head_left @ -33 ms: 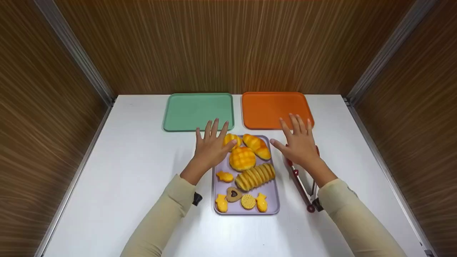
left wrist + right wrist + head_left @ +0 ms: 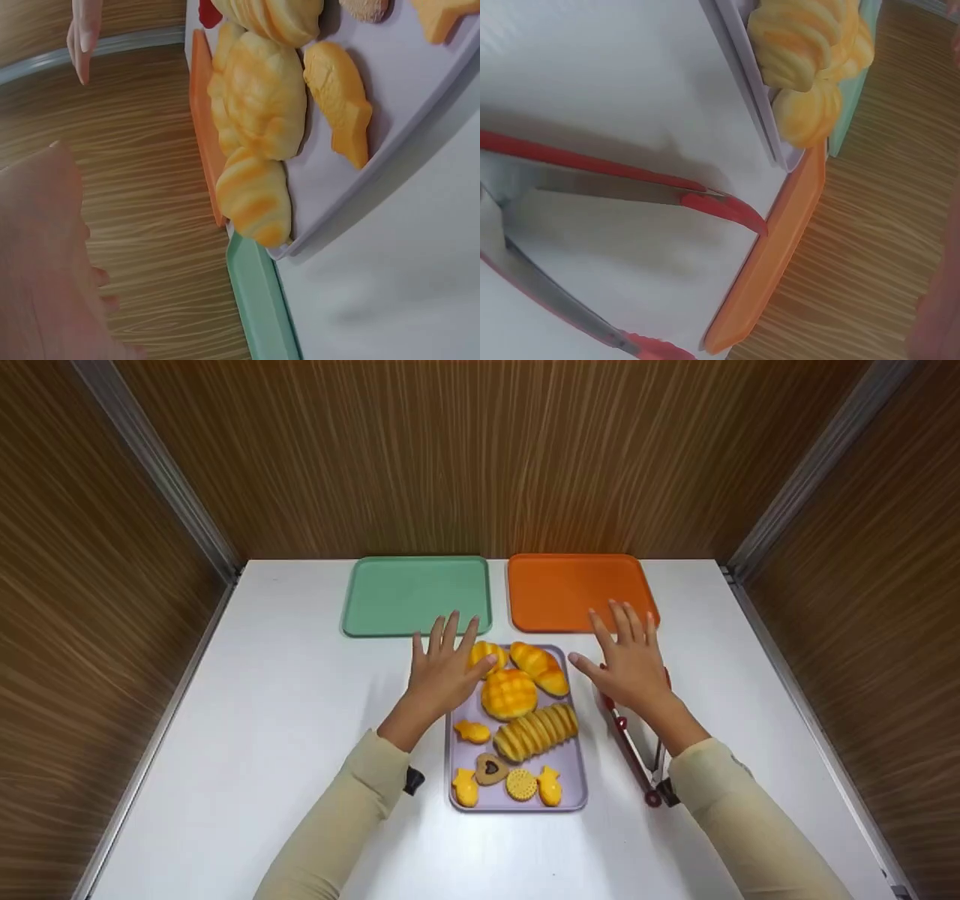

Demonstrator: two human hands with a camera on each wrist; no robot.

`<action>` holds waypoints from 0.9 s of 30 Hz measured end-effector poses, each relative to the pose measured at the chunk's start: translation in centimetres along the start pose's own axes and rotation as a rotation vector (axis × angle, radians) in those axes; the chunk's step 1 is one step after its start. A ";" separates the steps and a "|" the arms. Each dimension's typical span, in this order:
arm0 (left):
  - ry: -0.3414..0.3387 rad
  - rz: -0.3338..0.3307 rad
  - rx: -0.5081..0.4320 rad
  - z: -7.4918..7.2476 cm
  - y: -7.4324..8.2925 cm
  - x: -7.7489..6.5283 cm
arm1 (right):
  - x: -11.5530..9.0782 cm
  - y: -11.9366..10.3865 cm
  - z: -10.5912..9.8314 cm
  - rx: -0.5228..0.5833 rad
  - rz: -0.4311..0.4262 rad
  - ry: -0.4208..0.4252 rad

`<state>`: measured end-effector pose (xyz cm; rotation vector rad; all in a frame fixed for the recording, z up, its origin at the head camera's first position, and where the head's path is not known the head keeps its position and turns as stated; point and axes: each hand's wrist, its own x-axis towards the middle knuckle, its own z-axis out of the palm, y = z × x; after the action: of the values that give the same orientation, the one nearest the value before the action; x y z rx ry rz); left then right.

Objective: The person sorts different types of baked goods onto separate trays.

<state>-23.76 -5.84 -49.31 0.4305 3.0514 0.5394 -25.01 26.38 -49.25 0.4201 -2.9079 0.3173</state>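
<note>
With fingers spread, my left hand (image 2: 442,671) hovers by the upper left corner of a lilac tray (image 2: 516,802), overlapping its edge in the head view. My right hand (image 2: 630,667), fingers also spread, is above red-and-metal tongs (image 2: 615,184), hiding part of them from the head camera. Neither hand holds anything. On the lilac tray lie a croissant (image 2: 540,667), a round bun (image 2: 510,694), a ridged loaf (image 2: 536,733), a small striped bun (image 2: 489,655), a heart-shaped cookie (image 2: 491,769), a round cracker (image 2: 521,784) and several fish-shaped pieces, one fish-shaped piece (image 2: 341,101) near the tray's edge.
A green tray (image 2: 420,596) and an orange tray (image 2: 577,589) stand side by side at the back of the white table (image 2: 277,675). Wood-grain panels (image 2: 480,457) enclose the back and both sides, with metal strips along the corners.
</note>
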 end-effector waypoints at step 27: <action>0.106 -0.266 -0.762 7.1 -3.1 -9.3 | -11.1 1.5 1.0 0.291 0.461 -0.019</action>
<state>-15.24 -8.79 -57.38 -0.0338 2.6218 1.6234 -15.14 30.38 -52.87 -0.2226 -2.9530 0.8099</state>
